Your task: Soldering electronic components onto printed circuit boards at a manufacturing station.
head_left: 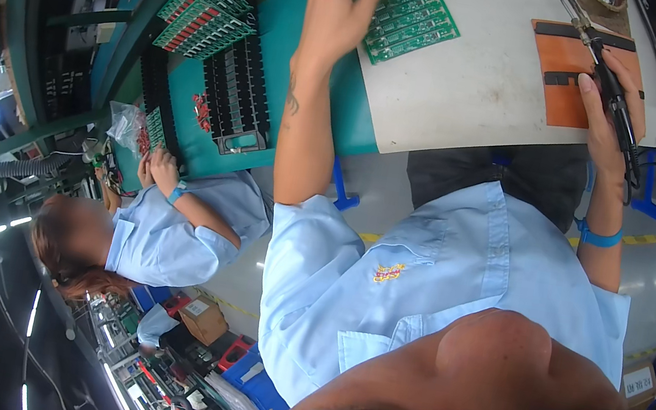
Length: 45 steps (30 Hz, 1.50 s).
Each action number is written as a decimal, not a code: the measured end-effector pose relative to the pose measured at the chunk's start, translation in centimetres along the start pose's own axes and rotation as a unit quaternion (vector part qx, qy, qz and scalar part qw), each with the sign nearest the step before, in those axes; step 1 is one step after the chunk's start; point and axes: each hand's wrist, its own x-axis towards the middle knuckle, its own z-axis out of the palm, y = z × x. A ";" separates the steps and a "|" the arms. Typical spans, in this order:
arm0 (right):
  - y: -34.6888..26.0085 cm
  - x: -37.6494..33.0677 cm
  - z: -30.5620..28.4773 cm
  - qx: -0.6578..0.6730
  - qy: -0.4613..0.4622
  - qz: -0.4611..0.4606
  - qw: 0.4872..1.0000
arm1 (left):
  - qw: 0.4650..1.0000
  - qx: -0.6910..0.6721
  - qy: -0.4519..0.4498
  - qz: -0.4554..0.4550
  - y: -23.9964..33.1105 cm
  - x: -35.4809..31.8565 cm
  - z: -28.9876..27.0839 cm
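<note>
My left hand [334, 13] is at the left edge of a green circuit board panel [409, 16], its thumb stretched over the board and apart from the fingers. The fingertips run out past the top of the picture. Rows of small components cover the panel, which lies on the white work surface [448, 95]. On the right, my right hand [611, 121] is wrapped round the black handle of a soldering iron [613, 83]. Its metal end points up and away, over an orange pad with black strips [563, 105].
A black slotted rack [238, 92] and stacked green boards with red parts [208, 14] stand left on the teal mat [343, 109]. Loose red parts [202, 112] lie beside the rack. A co-worker [179, 224] handles small parts near a clear bag [126, 126].
</note>
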 end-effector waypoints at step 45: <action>1.1 7.0 -2.5 0.481 0.081 0.210 0.847 | 0.989 0.069 0.112 0.068 -3.1 0.8 4.2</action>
